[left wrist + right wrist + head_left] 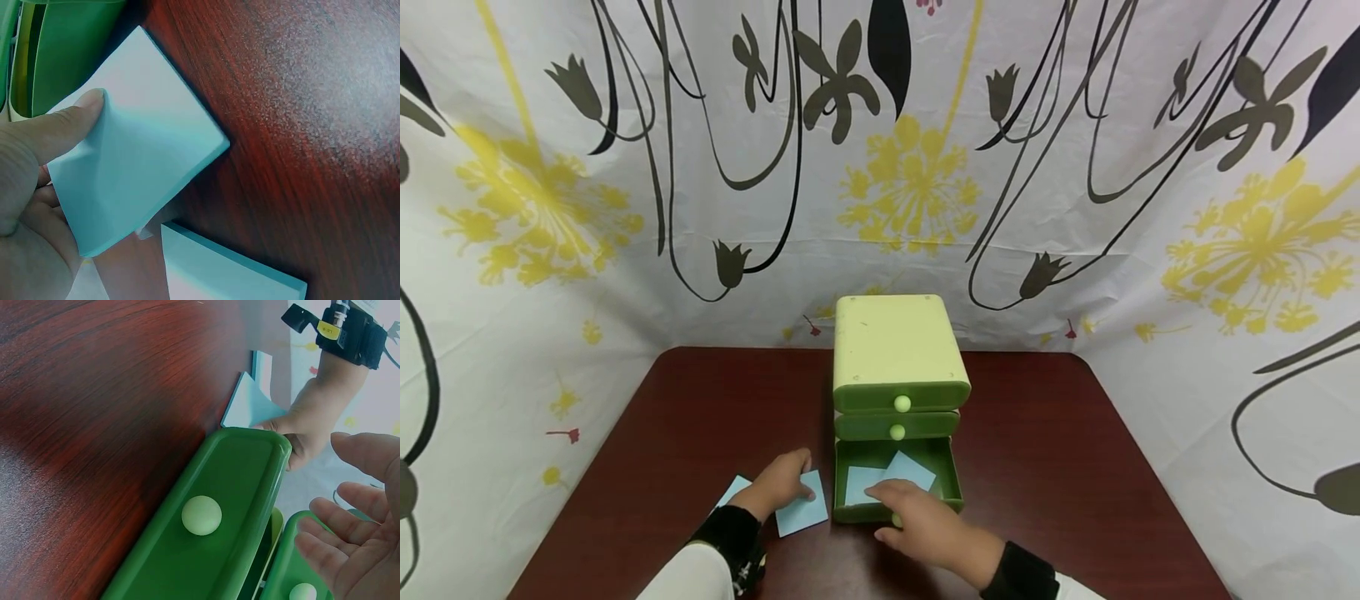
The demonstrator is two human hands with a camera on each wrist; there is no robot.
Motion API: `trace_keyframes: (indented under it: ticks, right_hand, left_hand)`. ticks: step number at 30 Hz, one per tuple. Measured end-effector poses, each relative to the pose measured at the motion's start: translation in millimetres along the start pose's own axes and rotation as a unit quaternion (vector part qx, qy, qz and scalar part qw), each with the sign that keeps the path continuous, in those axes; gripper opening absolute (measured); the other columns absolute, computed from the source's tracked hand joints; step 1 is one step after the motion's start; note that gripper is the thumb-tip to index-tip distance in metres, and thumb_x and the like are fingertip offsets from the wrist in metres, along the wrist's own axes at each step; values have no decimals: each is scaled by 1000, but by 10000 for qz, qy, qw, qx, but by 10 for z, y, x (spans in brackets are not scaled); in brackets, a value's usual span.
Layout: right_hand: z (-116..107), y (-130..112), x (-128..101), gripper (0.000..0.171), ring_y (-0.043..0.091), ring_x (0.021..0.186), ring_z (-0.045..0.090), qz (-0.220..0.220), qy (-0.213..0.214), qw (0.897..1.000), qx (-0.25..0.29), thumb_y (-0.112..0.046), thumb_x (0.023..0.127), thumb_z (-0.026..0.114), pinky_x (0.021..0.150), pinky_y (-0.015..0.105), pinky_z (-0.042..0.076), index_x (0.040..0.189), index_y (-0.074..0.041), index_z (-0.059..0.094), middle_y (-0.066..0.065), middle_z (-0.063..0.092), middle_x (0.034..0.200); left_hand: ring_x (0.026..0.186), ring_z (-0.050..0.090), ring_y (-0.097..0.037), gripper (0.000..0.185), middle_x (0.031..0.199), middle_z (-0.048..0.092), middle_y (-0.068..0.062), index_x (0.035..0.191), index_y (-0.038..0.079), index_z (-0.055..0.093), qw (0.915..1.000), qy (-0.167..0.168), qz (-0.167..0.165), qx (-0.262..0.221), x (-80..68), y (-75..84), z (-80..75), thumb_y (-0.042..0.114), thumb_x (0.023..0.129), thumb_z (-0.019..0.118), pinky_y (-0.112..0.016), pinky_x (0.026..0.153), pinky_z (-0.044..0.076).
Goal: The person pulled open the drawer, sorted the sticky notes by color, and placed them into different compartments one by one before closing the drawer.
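Left hand (778,483) pinches a blue paper square (802,504) lying on the surface (1060,450), thumb on top. Right hand (917,517), fingers relaxed and spread, hovers palm-down at the open bottom drawer (955,483).

Four blue paper pads showing: two (891,479) lying in open drawer (951,479), two (801,508) sitting on bench (1060,467). One green cabinet (895,354), three drawers, three knobs (902,404). Two hands (925,521) working.

I saw a pale blue sticky-note pad (802,505) tilted off the dark table just left of the small green drawer unit's (897,367) pulled-out bottom drawer (953,481), which held two blue notes (887,480).
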State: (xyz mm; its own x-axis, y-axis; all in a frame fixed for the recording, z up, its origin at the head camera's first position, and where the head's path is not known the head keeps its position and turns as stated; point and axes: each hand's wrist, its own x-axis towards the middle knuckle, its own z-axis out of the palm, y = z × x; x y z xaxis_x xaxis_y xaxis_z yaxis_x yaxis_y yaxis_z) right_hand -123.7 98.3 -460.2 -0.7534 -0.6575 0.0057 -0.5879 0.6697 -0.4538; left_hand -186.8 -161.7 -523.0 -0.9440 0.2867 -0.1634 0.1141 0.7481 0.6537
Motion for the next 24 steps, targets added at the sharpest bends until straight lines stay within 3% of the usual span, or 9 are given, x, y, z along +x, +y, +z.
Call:
trace_keyframes:
  ticks: [10,16,24]
  right_hand:
    - [1,21,-26,49,25,122,54,-29,75,10000,46,-21,89,71,97,37,48,134,-8,56,9,58,130]
    - [-9,7,-32,49,24,122,53,13,80,9999,84,-21,89,71,98,38,47,134,-8,56,8,59,130]
    - [-7,5,-58,49,24,123,53,44,65,9999,144,-21,88,71,98,38,47,134,-9,56,8,58,130]
  left_hand:
    - [63,29,-17,42,70,25,0,80,2,37,10000,-18,8,-69,-47,21,-17,0,76,79,-31,58,24]
    - [66,37,-18,29,71,38,-2,81,2,50,9999,128,-17,69,-80,22,-40,-2,75,78,-32,61,31]
    - [67,37,-16,25,71,42,0,76,1,51,9992,29,179,-350,-159,8,-116,-1,78,76,-32,62,32]
